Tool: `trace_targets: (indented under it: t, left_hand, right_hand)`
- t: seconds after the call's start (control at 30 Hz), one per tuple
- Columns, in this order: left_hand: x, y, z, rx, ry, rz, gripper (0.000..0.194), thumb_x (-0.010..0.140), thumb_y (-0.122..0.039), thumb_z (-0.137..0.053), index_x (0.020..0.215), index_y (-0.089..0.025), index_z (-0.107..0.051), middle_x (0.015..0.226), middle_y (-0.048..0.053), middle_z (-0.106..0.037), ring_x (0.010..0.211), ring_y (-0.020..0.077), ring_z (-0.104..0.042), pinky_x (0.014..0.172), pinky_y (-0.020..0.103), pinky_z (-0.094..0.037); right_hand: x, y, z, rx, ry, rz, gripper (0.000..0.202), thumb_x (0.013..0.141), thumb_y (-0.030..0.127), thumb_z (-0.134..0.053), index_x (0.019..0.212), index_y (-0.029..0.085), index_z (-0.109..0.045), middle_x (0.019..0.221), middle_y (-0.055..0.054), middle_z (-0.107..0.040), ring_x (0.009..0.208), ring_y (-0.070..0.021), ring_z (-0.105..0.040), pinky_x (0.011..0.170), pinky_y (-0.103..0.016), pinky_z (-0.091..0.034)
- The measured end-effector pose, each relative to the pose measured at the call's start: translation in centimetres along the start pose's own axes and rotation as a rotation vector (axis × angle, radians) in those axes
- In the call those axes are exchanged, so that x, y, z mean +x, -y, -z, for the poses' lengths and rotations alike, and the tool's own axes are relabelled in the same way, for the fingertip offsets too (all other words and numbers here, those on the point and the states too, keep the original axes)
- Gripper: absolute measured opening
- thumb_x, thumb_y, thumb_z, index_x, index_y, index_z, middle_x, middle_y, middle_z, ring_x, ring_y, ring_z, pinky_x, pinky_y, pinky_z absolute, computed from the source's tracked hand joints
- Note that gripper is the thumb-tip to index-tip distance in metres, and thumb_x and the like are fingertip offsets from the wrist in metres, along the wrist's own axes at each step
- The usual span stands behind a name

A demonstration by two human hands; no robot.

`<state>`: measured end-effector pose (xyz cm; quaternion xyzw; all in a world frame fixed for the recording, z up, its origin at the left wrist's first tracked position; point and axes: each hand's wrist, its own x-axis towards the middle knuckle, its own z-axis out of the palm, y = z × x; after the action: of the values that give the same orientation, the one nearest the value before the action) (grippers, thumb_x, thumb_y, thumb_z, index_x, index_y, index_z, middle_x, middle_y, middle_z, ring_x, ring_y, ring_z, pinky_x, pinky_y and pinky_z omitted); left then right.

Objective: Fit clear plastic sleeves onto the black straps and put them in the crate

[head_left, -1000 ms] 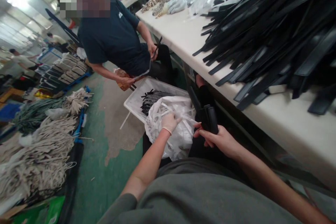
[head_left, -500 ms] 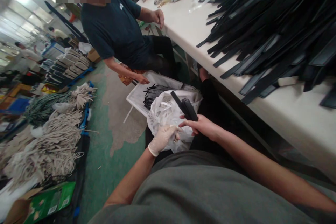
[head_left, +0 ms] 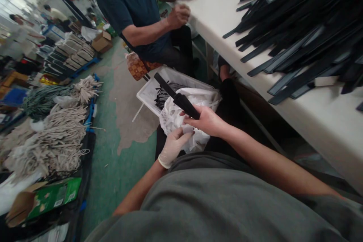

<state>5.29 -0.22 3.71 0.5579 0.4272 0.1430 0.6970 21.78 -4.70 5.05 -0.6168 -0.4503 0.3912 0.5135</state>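
My right hand [head_left: 208, 120], bare, is closed round one end of a black strap [head_left: 177, 96] that points up and left over a white crate [head_left: 147, 102]. In a pale glove, my left hand [head_left: 176, 143] is pinched just below it, near my right fingertips; what it holds, if anything, is too small to make out. Both hands are above a white plastic bag [head_left: 195, 96] that lies in my lap against the crate. Thin dark strips [head_left: 162, 96] lie inside the crate.
Many black straps [head_left: 300, 34] are piled on the white table [head_left: 320, 132] at the right. A person in a dark shirt [head_left: 127, 3] sits beyond the crate, hands over the table edge. Bundles of pale cords [head_left: 53, 140] lie at the left.
The black strap in my right hand has swung left and shows longer. My left hand has shifted slightly. The other person's lower hand has risen from the crate toward the table.
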Motion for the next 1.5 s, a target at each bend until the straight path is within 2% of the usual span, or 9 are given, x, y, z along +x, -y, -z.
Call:
trace_targets:
  t: [0.1, 0.23, 0.6, 0.73, 0.83, 1.03, 1.3, 1.43, 1.5]
  left_hand:
    - [0.3, -0.4, 0.4, 0.087, -0.028, -0.036, 0.028, 0.072, -0.04, -0.073, 0.084, -0.015, -0.076, 0.078, 0.003, -0.073, 0.078, 0.0177, -0.065, 0.078, 0.028, -0.048]
    - [0.1, 0.2, 1.2, 0.189, 0.065, 0.016, 0.025, 0.073, -0.035, -0.073, 0.087, -0.015, -0.077, 0.077, 0.004, -0.073, 0.076, 0.0165, -0.064, 0.078, 0.027, -0.048]
    - [-0.5, 0.3, 1.5, 0.011, 0.255, 0.129, 0.035, 0.07, -0.024, -0.073, 0.103, -0.014, -0.067, 0.085, 0.006, -0.072, 0.079, 0.0175, -0.066, 0.08, 0.03, -0.049]
    - [0.2, 0.2, 1.0, -0.065, 0.16, 0.021, 0.033, 0.068, -0.026, -0.076, 0.098, -0.016, -0.066, 0.095, 0.005, -0.072, 0.087, 0.0182, -0.066, 0.082, 0.029, -0.048]
    - [0.9, 0.2, 0.8, -0.076, 0.026, 0.004, 0.025, 0.07, -0.033, -0.075, 0.083, -0.015, -0.064, 0.077, 0.002, -0.07, 0.072, 0.0144, -0.063, 0.073, 0.026, -0.047]
    - [0.8, 0.5, 1.3, -0.036, 0.079, 0.059, 0.022, 0.068, -0.03, -0.073, 0.08, -0.013, -0.067, 0.072, 0.004, -0.07, 0.069, 0.0154, -0.064, 0.074, 0.028, -0.049]
    - [-0.6, 3.4, 2.3, -0.056, 0.13, 0.226, 0.018, 0.069, -0.023, -0.066, 0.084, -0.013, -0.069, 0.074, 0.006, -0.071, 0.069, 0.0163, -0.065, 0.076, 0.029, -0.049]
    - [-0.6, 6.1, 3.9, -0.19, 0.169, 0.407, 0.022, 0.068, -0.018, -0.063, 0.087, -0.011, -0.069, 0.082, 0.012, -0.073, 0.077, 0.0199, -0.069, 0.08, 0.031, -0.049]
    - [-0.3, 6.8, 4.8, -0.233, 0.127, 0.459, 0.023, 0.071, -0.024, -0.065, 0.09, -0.011, -0.069, 0.09, 0.014, -0.073, 0.082, 0.0209, -0.069, 0.082, 0.032, -0.049]
  right_hand:
    - [0.1, 0.5, -0.3, -0.102, 0.01, 0.058, 0.022, 0.075, 0.016, -0.064, 0.095, 0.021, -0.072, 0.083, 0.001, -0.073, 0.074, -0.0155, -0.067, 0.066, -0.024, -0.048]
    - [0.6, 0.3, -0.1, -0.128, -0.03, 0.035, 0.022, 0.074, 0.014, -0.065, 0.094, 0.021, -0.072, 0.081, 0.0, -0.075, 0.075, -0.0167, -0.068, 0.068, -0.025, -0.049]
    - [0.4, -0.2, -0.8, -0.206, 0.008, 0.04, 0.018, 0.077, 0.018, -0.065, 0.094, 0.021, -0.072, 0.078, 0.001, -0.074, 0.072, -0.0165, -0.068, 0.067, -0.025, -0.05]
    - [0.3, 0.0, -0.9, -0.269, 0.016, 0.034, 0.02, 0.077, 0.018, -0.064, 0.095, 0.022, -0.073, 0.081, 0.0, -0.074, 0.075, -0.0178, -0.068, 0.068, -0.026, -0.048]
    - [0.2, 0.0, -1.1, -0.31, 0.027, 0.002, 0.021, 0.077, 0.019, -0.064, 0.095, 0.024, -0.073, 0.081, 0.001, -0.074, 0.073, -0.0179, -0.067, 0.066, -0.026, -0.047]
    - [0.3, -0.3, -0.9, -0.263, 0.02, -0.01, 0.021, 0.076, 0.017, -0.063, 0.094, 0.022, -0.072, 0.076, 0.001, -0.074, 0.069, -0.0169, -0.067, 0.063, -0.025, -0.048]
    - [0.2, -0.3, -0.6, -0.212, 0.004, -0.024, 0.021, 0.075, 0.012, -0.061, 0.091, 0.021, -0.072, 0.076, 0.002, -0.075, 0.074, -0.0173, -0.07, 0.07, -0.026, -0.049]
    - [0.1, -0.6, -0.3, -0.196, -0.026, -0.034, 0.018, 0.075, 0.015, -0.064, 0.089, 0.02, -0.073, 0.077, 0.0, -0.075, 0.075, -0.0183, -0.07, 0.067, -0.026, -0.049]
    - [0.2, -0.7, 0.0, -0.18, -0.053, -0.034, 0.018, 0.074, 0.018, -0.065, 0.09, 0.019, -0.073, 0.078, -0.001, -0.075, 0.075, -0.0185, -0.069, 0.065, -0.026, -0.048]
